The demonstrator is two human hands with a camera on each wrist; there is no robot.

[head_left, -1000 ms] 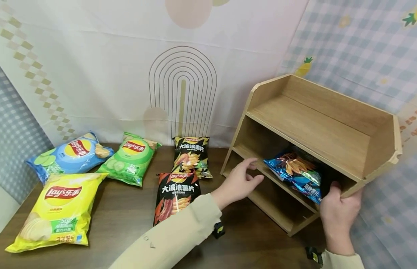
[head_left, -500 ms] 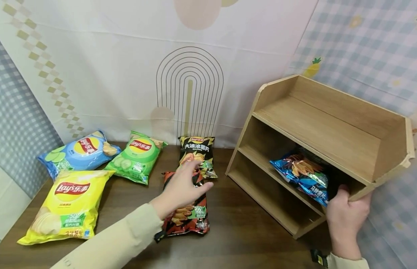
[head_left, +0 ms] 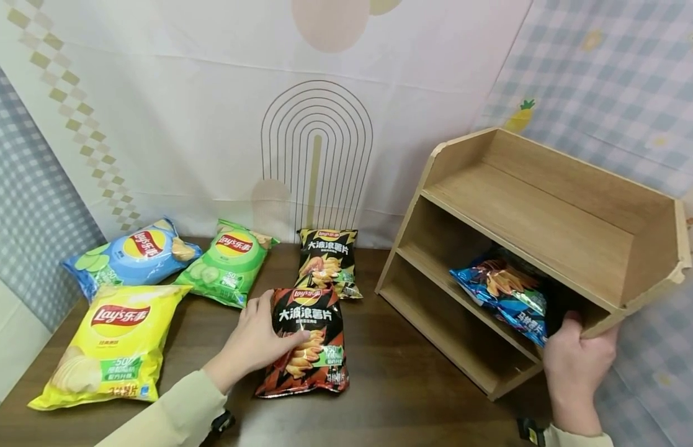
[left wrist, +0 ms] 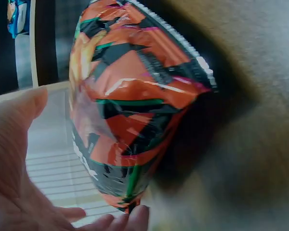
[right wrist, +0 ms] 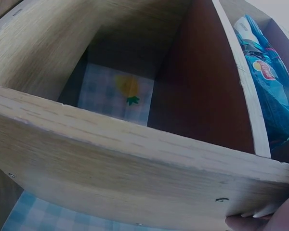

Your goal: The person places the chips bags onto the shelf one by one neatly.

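Observation:
My left hand (head_left: 254, 334) is at the left side of a red and black bag of chips (head_left: 311, 316) lying on the table. Its thumb reaches over the bag's front in the head view. The left wrist view shows the fingers spread apart at the bag's narrow end, with the bag (left wrist: 125, 106) between them and the thumb. On the right, my right hand (head_left: 582, 366) grips the side panel of a wooden shelf (head_left: 553, 198), thumb inside and fingers outside. Close to that thumb, a blue bag of chips (head_left: 505, 288) lies tilted in the shelf's middle compartment.
A black bag of chips (head_left: 327, 261) lies behind the red and black one. Farther left are a green bag (head_left: 226, 264), a blue bag (head_left: 134, 253) and a yellow bag (head_left: 108, 344). Patterned cloth (head_left: 212, 124) hangs behind the wooden table (head_left: 402, 385).
My left hand has moved left and down from the shelf's front to the red and black bag's left side. My right hand keeps its grip on the shelf. The view has shifted slightly.

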